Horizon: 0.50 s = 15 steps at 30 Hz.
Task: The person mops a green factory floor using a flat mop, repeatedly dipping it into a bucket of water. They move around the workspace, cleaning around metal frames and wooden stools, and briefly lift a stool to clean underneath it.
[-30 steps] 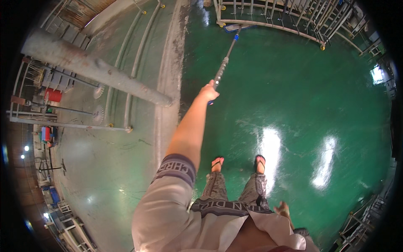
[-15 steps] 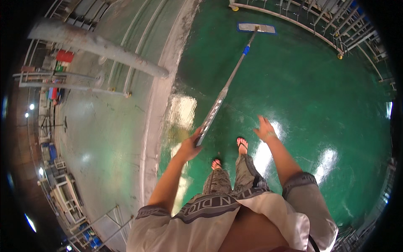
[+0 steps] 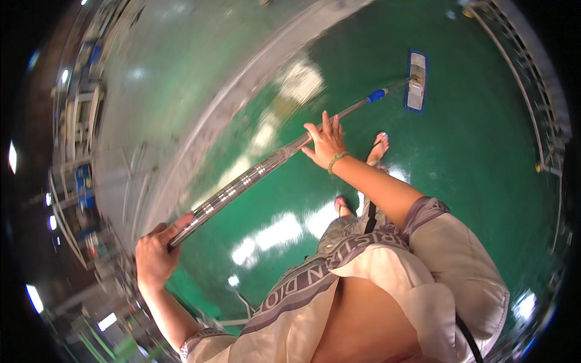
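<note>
Steel pole (image 3: 254,175) of the mop runs slantwise across my view, from seven o'clock up toward one o'clock. My left hand (image 3: 156,254) is closed round its near end, fingers wrapped over the top. My right hand (image 3: 327,142) rests farther up the pole with fingers spread loose, palm against it, not gripping. Past that hand comes a blue collar (image 3: 376,95), then the flat mop head (image 3: 416,81) lying on the green floor (image 3: 484,157) at one o'clock. My feet stand just beside the pole at its right. A grey kerb (image 3: 200,145) bounds the green at ten o'clock; railings (image 3: 532,103) edge it at three o'clock, with wide floor between.
</note>
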Each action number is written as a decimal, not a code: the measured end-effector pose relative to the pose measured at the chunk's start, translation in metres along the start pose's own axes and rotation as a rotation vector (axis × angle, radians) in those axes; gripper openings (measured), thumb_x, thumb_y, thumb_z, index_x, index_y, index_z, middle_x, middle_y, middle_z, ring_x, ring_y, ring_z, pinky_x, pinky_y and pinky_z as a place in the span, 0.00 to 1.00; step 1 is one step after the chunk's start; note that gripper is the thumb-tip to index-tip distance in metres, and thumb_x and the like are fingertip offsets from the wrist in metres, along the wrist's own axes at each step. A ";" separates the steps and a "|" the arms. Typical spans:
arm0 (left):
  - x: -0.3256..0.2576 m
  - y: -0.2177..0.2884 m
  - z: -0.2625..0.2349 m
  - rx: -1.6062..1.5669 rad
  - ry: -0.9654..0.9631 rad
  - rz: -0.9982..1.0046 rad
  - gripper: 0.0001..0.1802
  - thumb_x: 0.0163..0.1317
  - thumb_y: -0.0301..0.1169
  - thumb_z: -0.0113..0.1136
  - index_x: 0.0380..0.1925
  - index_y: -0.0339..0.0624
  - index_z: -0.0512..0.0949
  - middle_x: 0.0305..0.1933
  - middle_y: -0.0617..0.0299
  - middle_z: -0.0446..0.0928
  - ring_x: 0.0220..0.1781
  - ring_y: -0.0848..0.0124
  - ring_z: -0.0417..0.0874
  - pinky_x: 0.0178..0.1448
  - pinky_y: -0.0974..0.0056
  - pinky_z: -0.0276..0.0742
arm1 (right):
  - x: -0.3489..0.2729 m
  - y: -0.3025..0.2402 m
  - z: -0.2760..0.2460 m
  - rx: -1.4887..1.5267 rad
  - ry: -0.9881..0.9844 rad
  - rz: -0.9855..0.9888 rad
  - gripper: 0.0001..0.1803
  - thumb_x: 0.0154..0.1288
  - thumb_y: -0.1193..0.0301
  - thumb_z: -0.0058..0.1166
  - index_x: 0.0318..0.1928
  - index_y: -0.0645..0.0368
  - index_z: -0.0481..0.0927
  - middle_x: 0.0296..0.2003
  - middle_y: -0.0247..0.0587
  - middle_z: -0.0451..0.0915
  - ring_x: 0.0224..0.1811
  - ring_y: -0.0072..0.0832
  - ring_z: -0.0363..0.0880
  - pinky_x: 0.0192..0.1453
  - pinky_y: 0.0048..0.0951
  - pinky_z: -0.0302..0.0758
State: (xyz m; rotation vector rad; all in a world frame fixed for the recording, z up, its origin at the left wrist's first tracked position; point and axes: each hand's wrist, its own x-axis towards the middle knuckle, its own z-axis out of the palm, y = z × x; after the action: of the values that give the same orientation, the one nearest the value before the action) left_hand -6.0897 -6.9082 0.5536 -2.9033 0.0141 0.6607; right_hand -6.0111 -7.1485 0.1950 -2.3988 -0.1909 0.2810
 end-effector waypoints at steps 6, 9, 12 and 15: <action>-0.224 -0.067 -0.015 0.023 0.026 -0.489 0.33 0.34 0.14 0.52 0.46 0.53 0.79 0.26 0.54 0.74 0.27 0.59 0.77 0.34 0.60 0.71 | -0.112 -0.207 0.063 0.106 -0.439 -0.294 0.39 0.52 0.61 0.62 0.63 0.38 0.57 0.67 0.68 0.33 0.66 0.75 0.29 0.68 0.62 0.45; -0.312 -0.075 -0.008 0.035 0.078 -0.585 0.33 0.34 0.12 0.52 0.47 0.45 0.78 0.24 0.55 0.72 0.26 0.58 0.77 0.33 0.61 0.73 | -0.156 -0.263 0.093 0.144 -0.529 -0.427 0.37 0.53 0.61 0.61 0.62 0.39 0.57 0.67 0.66 0.35 0.66 0.73 0.30 0.68 0.62 0.47; -0.333 -0.042 -0.018 0.010 0.072 -0.704 0.35 0.36 0.12 0.50 0.51 0.44 0.76 0.37 0.54 0.77 0.37 0.60 0.81 0.41 0.63 0.75 | -0.159 -0.297 0.118 0.181 -0.418 -0.633 0.24 0.52 0.63 0.60 0.50 0.46 0.70 0.61 0.61 0.58 0.67 0.64 0.46 0.67 0.58 0.51; -0.344 -0.013 -0.022 0.161 0.040 -0.678 0.36 0.35 0.13 0.49 0.53 0.44 0.75 0.33 0.54 0.76 0.33 0.60 0.80 0.38 0.62 0.74 | -0.127 -0.311 0.169 0.415 -0.578 -0.848 0.10 0.50 0.66 0.59 0.31 0.51 0.73 0.40 0.48 0.76 0.57 0.48 0.68 0.66 0.55 0.55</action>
State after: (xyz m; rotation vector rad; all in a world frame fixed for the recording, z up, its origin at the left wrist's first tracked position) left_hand -6.3902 -6.9083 0.7232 -2.5147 -0.8245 0.4439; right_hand -6.1957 -6.8375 0.2990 -1.5912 -1.2329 0.5306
